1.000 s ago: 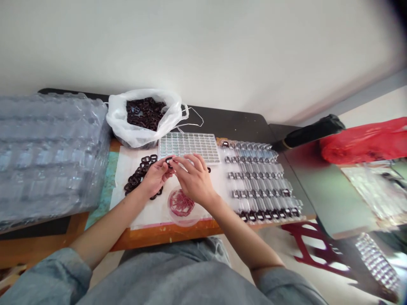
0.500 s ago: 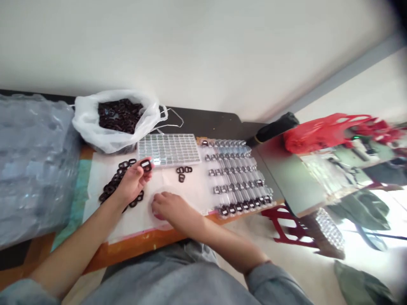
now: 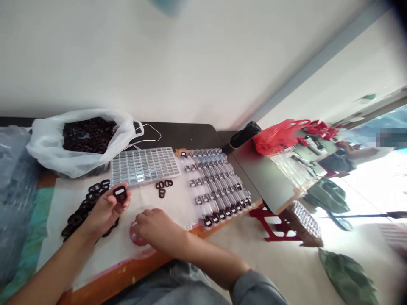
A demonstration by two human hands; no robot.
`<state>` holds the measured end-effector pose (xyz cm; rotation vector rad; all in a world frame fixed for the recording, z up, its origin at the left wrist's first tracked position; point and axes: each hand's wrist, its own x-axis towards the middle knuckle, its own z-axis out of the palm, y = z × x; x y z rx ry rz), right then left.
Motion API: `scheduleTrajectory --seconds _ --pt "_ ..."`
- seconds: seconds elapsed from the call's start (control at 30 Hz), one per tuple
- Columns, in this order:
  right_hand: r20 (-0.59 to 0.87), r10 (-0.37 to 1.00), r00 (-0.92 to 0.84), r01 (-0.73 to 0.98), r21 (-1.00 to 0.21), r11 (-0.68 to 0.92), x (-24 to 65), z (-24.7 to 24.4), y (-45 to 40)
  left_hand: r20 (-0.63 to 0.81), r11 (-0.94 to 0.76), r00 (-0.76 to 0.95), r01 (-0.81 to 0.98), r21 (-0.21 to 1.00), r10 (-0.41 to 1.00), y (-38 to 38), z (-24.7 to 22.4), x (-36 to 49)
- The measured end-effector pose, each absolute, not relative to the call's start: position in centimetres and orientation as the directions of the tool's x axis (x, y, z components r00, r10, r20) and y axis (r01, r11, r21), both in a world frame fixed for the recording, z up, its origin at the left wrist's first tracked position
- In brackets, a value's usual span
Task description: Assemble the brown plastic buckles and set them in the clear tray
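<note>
Between the fingers of my left hand [image 3: 110,207] is a small black case [image 3: 120,194] with a pale window. My right hand [image 3: 152,231] rests over a round clear dish with pink edging [image 3: 136,238], its fingers curled down; whatever they pinch is too small to make out. Black pieces [image 3: 78,216] lie heaped on white paper beneath and beside my left hand. Three more black pieces [image 3: 162,193] sit in the middle of the paper. Behind them stands a gridded tray [image 3: 146,163] of small shiny parts.
A white plastic bag [image 3: 41,140] of dark pieces stands at the back left, bubble wrap [image 3: 12,203] at far left. Rows of clear holders [image 3: 216,169], some with black pieces, line the right. Further right are a red bag [image 3: 276,137], a red stool [image 3: 273,224] and another person [image 3: 359,154].
The view has turned to the right, so the table shows further left and another person is in sight. My left hand still holds the black case; more pink shows under my right hand.
</note>
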<state>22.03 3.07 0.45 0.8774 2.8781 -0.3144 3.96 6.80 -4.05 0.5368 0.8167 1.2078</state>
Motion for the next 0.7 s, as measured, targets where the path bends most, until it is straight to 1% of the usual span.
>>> scheduleTrajectory --seconds 0.17,0.3,0.37,0.47,0.57,0.7 --pt "-0.168 0.533 -0.829 0.559 -0.212 0.802 22.8 1.0 2.9 -0.269 0.283 0.116 -0.604 0.745 0.956 6.9 -4.3 4.0" --pt "-0.111 0.537 -0.837 0.545 -0.266 0.795 23.3 1.3 3.1 -0.252 0.278 0.132 -0.614 0.739 0.959 6.9 -4.5 3.8" --pt "-0.107 0.541 -0.834 0.546 -0.289 0.786 23.5 1.4 3.3 -0.236 0.275 0.148 -0.623 0.732 0.961 6.8 -4.6 3.7" --pt "-0.132 0.553 -0.822 0.567 -0.268 0.779 23.8 1.4 3.5 -0.224 0.276 0.164 -0.641 0.716 0.961 6.8 -4.8 3.6" --pt "-0.113 0.571 -0.814 0.58 -0.232 0.781 23.8 1.4 3.3 -0.259 0.295 0.153 -0.638 0.711 0.954 6.9 -4.8 3.5" --pt "-0.053 0.572 -0.818 0.566 -0.249 0.786 23.9 1.3 2.8 -0.34 0.298 0.053 -0.619 0.727 0.939 7.4 -4.2 3.3"
